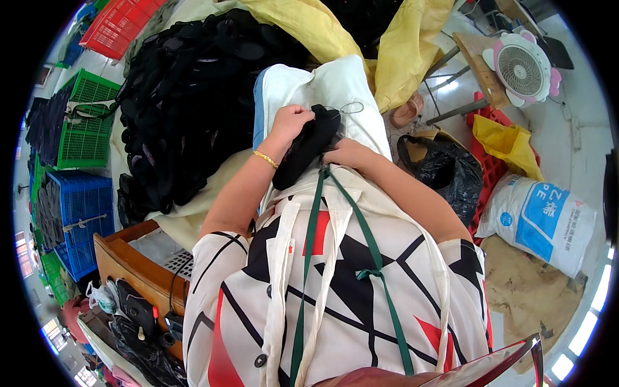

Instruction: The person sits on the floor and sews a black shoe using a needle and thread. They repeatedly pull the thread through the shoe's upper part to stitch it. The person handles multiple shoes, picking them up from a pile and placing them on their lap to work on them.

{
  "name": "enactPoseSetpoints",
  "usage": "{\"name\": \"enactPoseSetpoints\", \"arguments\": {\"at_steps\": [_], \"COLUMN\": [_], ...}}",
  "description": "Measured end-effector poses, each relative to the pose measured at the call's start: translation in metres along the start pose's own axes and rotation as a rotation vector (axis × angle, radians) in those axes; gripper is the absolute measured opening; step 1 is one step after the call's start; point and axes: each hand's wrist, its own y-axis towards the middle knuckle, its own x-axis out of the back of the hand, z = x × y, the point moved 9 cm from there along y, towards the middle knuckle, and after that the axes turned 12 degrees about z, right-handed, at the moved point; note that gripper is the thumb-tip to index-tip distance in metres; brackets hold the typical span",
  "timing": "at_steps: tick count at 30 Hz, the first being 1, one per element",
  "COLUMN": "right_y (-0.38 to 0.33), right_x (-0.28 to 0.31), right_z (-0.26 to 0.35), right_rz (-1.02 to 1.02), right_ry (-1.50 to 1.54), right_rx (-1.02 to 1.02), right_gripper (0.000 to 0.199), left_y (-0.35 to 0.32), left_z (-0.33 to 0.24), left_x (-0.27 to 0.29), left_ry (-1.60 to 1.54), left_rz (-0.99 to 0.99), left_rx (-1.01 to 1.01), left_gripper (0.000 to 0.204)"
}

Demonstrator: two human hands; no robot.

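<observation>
A black fabric piece lies over my lap, which is covered by a white cloth. My left hand grips its upper end, with a gold bracelet on that wrist. My right hand holds the same piece from the right side. A thin wire loop sticks out just above the black piece. I wear a white apron with green straps over a patterned shirt.
A big heap of black pieces lies to the left on a pale sheet. Green, blue and red crates stand at far left. Yellow cloth, a black bag, a white sack and a small fan lie right.
</observation>
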Motion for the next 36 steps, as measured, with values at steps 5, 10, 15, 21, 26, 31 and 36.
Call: {"name": "enactPoseSetpoints", "arguments": {"at_steps": [5, 10, 15, 21, 26, 31, 36], "right_y": [-0.046, -0.055, -0.040, -0.043, -0.025, -0.015, -0.009], "right_x": [0.013, 0.023, 0.049, 0.041, 0.043, 0.041, 0.043], "right_z": [-0.003, 0.023, 0.053, 0.103, 0.106, 0.109, 0.109], "right_rz": [-0.172, -0.153, -0.295, -0.395, -0.440, -0.358, -0.340], "right_ry": [0.543, 0.667, -0.142, -0.806, -0.966, -1.040, -1.048], "right_rx": [0.159, 0.305, 0.402, 0.293, 0.255, 0.159, 0.146], "right_gripper": [0.015, 0.014, 0.027, 0.035, 0.027, 0.023, 0.021], "left_y": [-0.001, 0.000, 0.000, -0.004, -0.002, 0.000, 0.000], "left_z": [0.003, 0.006, 0.008, 0.016, 0.016, 0.020, 0.016], "left_x": [0.005, 0.001, -0.004, -0.002, -0.003, -0.001, -0.002], "left_ry": [-0.026, 0.013, 0.049, -0.055, -0.019, -0.030, 0.006], "left_rz": [-0.011, 0.010, 0.032, 0.033, 0.025, -0.018, -0.013], "left_rx": [0.001, -0.007, 0.018, 0.051, 0.073, 0.035, 0.043], "left_gripper": [0.013, 0.012, 0.009, 0.010, 0.010, 0.013, 0.014]}}
